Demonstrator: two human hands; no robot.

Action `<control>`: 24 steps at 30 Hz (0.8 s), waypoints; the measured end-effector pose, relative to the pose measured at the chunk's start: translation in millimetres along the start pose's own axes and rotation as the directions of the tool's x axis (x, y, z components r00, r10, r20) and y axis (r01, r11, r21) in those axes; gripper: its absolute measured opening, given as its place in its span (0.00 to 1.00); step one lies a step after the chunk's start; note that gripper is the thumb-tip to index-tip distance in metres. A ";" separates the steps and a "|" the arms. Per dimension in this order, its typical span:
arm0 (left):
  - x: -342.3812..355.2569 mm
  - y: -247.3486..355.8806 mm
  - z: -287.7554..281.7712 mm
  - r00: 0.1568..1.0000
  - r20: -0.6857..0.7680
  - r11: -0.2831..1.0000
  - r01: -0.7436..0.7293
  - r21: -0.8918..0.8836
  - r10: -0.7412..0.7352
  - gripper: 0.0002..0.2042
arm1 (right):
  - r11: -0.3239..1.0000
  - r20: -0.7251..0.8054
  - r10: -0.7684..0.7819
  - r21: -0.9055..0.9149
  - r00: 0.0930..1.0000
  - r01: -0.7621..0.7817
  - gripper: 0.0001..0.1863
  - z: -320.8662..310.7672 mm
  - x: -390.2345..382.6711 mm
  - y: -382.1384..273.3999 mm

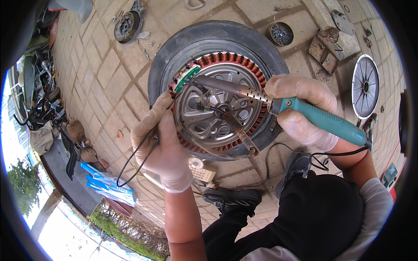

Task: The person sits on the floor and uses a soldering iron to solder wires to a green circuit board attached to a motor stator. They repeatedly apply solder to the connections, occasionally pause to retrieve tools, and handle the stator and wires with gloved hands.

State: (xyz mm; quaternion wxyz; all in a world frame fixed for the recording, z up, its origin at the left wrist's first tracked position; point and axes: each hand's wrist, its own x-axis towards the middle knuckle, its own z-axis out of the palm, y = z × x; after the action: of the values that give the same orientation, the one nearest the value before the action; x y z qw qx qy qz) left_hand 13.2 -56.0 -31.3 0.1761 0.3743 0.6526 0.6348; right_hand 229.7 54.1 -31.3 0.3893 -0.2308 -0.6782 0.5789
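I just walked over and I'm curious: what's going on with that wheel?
The gloved right hand grips a soldering iron, its tip close by a green circuit board; I can't tell whether they touch. The gloved left hand is beside the board, a looped black wire in its fingers. The wheel lies flat on the paving, copper windings exposed.

A teal-handled soldering iron (300,108) slants across the stator (196,118), tip beside a green circuit board (188,79).
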 end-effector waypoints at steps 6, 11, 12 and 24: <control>1.4 0.1 0.3 1.000 0.004 0.996 0.005 0.085 -0.005 0.04 | 0.997 0.009 -0.053 0.050 0.999 0.052 0.17 2.3 1.3 3.4; 0.3 4.1 -1.2 0.995 -0.003 0.994 0.102 0.039 -0.102 0.06 | 0.998 0.029 -0.054 0.014 0.998 0.054 0.16 4.3 4.1 5.6; 0.3 4.2 -1.3 0.995 0.003 0.995 0.096 0.031 -0.096 0.06 | 0.999 0.029 -0.046 0.007 0.999 0.046 0.16 4.7 4.7 5.6; 1.9 -1.0 -1.7 1.000 0.014 0.997 0.009 0.070 -0.010 0.05 | 0.994 0.060 -0.108 -0.013 0.992 0.109 0.17 4.7 7.8 7.0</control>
State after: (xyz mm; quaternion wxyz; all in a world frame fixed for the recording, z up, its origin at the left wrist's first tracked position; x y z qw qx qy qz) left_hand 10.5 -55.8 -31.6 0.1705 0.3815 0.6751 0.6080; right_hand 220.4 58.8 -36.1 0.3979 -0.1796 -0.7058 0.5580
